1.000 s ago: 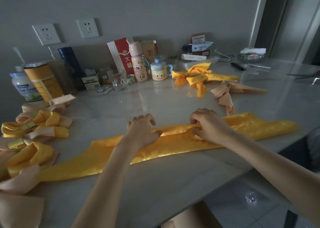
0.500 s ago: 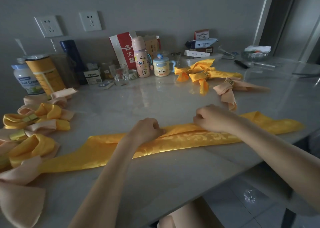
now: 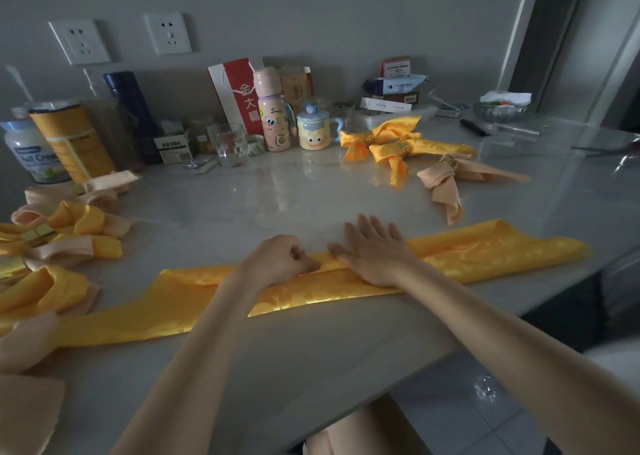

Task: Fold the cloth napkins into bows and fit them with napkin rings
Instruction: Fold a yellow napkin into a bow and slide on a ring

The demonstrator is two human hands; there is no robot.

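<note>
I see the folded yellow satin napkin (image 3: 485,255) stretched across the pale glossy table (image 3: 311,195) — limp, slippery cloth. The left hand (image 3: 277,260) seemingly pinches its middle crease; the right hand (image 3: 375,254) presses flat, fingers spread. I'd grip the ends.

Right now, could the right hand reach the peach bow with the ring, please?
Probably yes: the right hand lies open on the yellow napkin, and nothing stands between it and the peach bow.
</note>
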